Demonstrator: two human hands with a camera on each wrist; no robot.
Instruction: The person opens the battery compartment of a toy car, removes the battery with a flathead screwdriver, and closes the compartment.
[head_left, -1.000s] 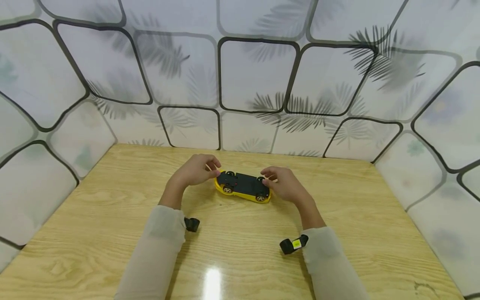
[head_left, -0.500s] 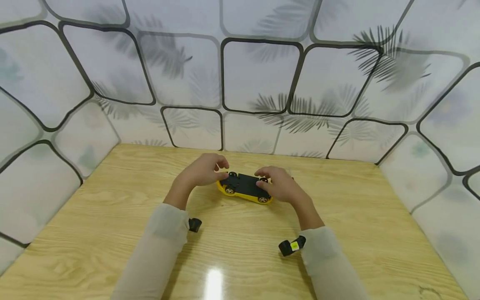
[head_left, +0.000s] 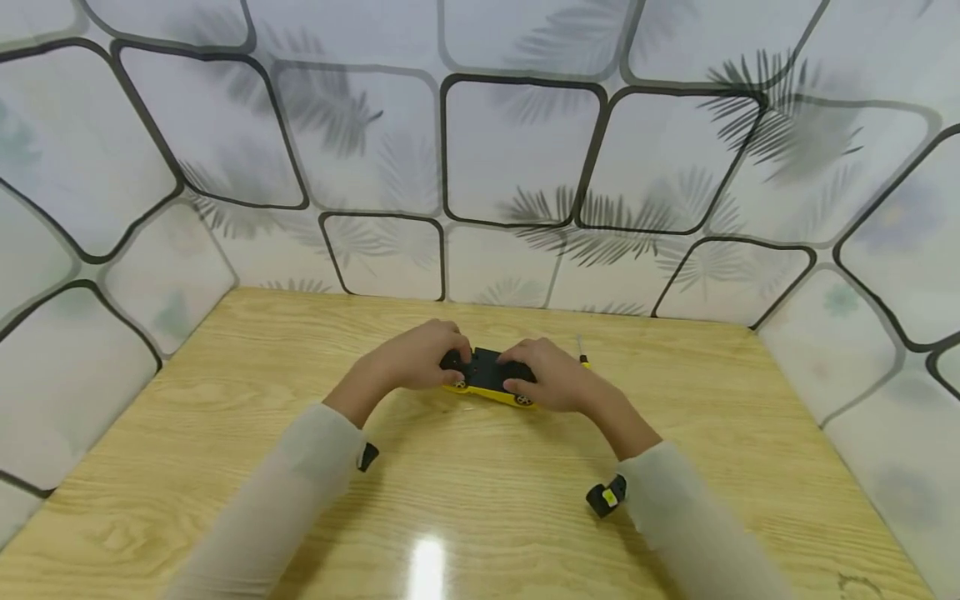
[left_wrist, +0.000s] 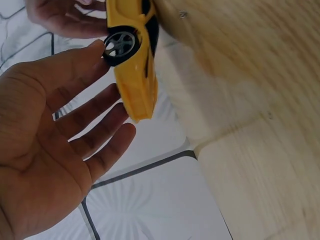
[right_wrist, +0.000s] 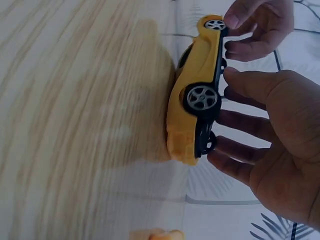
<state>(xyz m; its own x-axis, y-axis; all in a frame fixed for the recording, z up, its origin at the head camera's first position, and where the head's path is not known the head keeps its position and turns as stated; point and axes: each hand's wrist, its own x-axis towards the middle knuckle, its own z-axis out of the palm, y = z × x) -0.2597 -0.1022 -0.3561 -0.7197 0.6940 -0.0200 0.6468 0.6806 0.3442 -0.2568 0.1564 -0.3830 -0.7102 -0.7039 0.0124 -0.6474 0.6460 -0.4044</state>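
Observation:
A yellow toy car (head_left: 489,372) lies upside down on the table, its black underside facing up. My left hand (head_left: 422,357) holds its left end, the thumb by the near wheel and the fingers on the far side. At the other end, my right hand (head_left: 557,377) grips the car with thumb and fingers bent over the underside. In the left wrist view the thumb touches a wheel of the car (left_wrist: 134,90) and fingertips meet its body. From the right wrist, fingertips reach the wheels and dark underside of the car (right_wrist: 187,107).
A small screwdriver (head_left: 584,360) with a yellow and black handle lies just beyond my right hand, partly hidden. The wooden table (head_left: 465,483) meets patterned walls (head_left: 517,150) at the back and sides. An orange thing (right_wrist: 167,235) shows at the right wrist view's lower edge.
Both hands have moved inward over the car's ends, and their fingers have closed on it. The screwdriver, hidden a second ago, now shows behind my right hand.

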